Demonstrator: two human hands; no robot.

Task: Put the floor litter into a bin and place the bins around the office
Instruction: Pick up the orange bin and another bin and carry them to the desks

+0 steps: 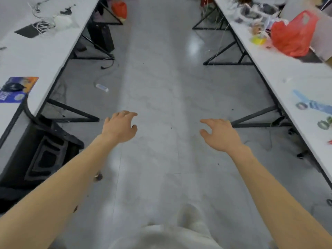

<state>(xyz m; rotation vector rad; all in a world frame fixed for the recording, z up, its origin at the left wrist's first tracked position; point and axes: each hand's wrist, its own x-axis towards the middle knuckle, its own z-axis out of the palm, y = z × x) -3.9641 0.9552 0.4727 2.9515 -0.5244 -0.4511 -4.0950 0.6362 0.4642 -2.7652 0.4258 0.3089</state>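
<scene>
Both my arms stretch forward over a grey aisle floor between two long white tables. My left hand (pixel 120 127) hangs open with fingers spread and holds nothing. My right hand (pixel 219 133) is open too, palm down, empty. A small white piece of litter (pixel 102 87) lies on the floor ahead and to the left, near the left table's legs. A small brown scrap (pixel 98 176) lies on the floor just beside my left forearm. An orange bag (pixel 119 9), perhaps lining a bin, stands on the floor far ahead by the left table. No other bin is in view.
The left table (pixel 45 49) carries cables and a blue-orange card (pixel 17 88). The right table (pixel 287 74) holds a red plastic bag (pixel 294 35), clutter and blue tape rolls. Black triangular table legs (pixel 255 121) jut into the aisle on both sides. A black chair (pixel 48 155) stands at lower left.
</scene>
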